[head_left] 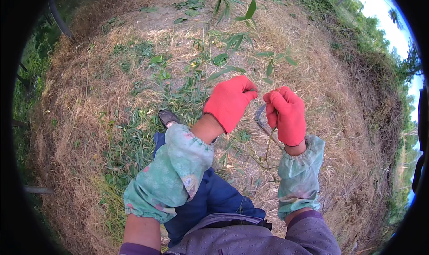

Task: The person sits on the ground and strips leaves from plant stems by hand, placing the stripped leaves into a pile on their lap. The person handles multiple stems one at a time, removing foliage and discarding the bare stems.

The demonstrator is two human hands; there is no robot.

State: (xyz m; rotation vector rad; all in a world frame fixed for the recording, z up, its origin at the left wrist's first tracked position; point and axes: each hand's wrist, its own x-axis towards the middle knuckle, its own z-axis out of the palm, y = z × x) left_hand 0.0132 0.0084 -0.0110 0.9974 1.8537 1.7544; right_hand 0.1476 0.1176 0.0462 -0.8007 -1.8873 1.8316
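Observation:
Both my hands wear red gloves and pale green sleeve covers. My left hand pinches a thin green twig with long narrow leaves that rises up and away from me. My right hand is closed around the lower part of the same stem, which trails down below the wrist. A curved metal blade with a wooden handle shows just left of my right hand; how it is held is hidden by the glove.
Dry straw-coloured grass covers the ground, with cut green leaves strewn ahead. My dark shoe and blue trouser leg are below. A bank with bushes rises at right.

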